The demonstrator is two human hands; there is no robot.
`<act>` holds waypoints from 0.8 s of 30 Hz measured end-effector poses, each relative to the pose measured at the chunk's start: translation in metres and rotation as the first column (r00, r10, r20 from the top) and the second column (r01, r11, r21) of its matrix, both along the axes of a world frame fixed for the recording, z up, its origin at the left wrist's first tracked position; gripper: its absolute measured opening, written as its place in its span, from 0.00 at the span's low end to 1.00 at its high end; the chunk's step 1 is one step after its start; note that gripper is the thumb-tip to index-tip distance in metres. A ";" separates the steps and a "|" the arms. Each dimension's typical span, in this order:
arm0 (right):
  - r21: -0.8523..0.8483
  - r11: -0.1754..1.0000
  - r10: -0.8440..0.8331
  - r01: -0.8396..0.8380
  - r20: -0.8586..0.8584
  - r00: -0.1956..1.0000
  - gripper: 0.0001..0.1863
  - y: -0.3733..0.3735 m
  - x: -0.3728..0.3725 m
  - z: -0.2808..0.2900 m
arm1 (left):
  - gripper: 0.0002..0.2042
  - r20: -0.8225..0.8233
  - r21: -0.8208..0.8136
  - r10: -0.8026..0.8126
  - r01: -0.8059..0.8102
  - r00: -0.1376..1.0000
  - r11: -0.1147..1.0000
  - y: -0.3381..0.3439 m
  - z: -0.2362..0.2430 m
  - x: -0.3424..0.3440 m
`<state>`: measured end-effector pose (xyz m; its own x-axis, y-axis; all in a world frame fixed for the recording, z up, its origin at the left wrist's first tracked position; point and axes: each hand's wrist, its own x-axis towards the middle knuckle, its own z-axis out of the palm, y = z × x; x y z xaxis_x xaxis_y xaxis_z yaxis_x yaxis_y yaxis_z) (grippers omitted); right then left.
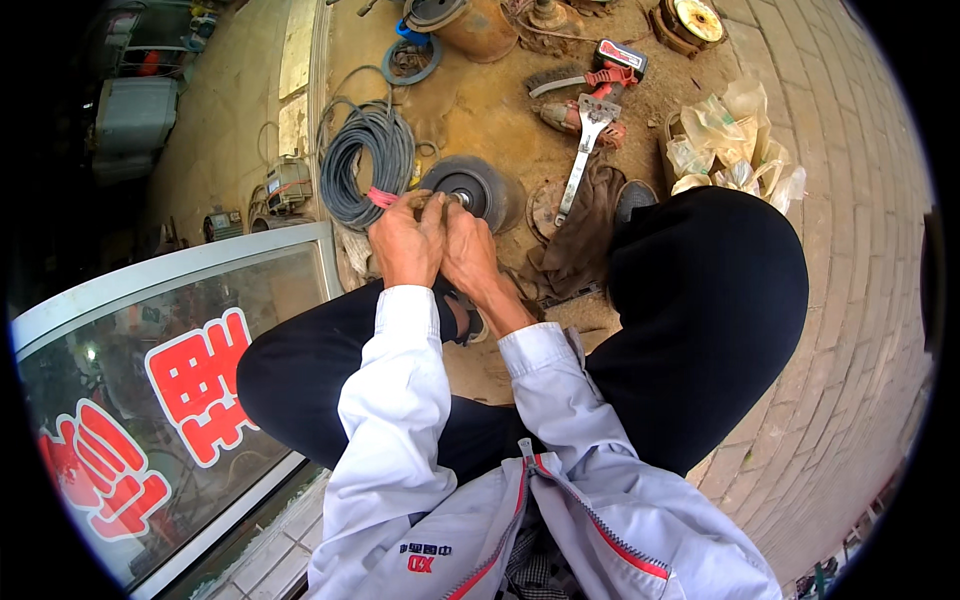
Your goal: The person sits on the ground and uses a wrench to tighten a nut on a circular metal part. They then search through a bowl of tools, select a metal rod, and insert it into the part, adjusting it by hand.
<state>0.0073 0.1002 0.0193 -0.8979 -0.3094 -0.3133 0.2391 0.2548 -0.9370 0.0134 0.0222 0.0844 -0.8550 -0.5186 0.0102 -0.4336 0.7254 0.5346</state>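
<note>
My left hand (407,240) and my right hand (468,250) meet in front of me, side by side. Both have their fingers bent and pinched together at the near side of a dark round machine part (492,190), which has a shiny metal shaft (461,197) at its centre. Whatever lies between the fingertips is too small and too covered to make out. Just beyond my left hand lies a coil of grey cable (362,160), bound with a pink tie (381,197).
Right of the part lie a flat metal tool (590,140), a red cordless power tool (622,62), a wire brush (556,79) and a brown rag (580,245). Plastic bags (735,135) fill a container beyond my right knee. A framed glass panel (130,340) stands at left. Rusty housings (480,30) lie farther off.
</note>
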 end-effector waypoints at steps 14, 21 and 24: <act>0.007 1.000 -0.006 0.006 0.138 0.990 0.17 0.005 0.003 -0.016 | 0.14 -0.013 -0.028 0.019 -0.019 1.000 0.999 0.011 0.014 -0.001; 0.004 0.999 0.040 -0.042 0.199 0.979 0.18 0.005 -0.007 -0.030 | 0.13 -0.020 -0.041 0.001 -0.002 1.000 0.999 0.005 0.005 -0.001; 0.031 0.998 0.050 -0.056 0.172 0.984 0.18 0.003 -0.009 -0.030 | 0.12 -0.024 -0.046 -0.004 0.003 1.000 0.999 0.006 0.008 -0.001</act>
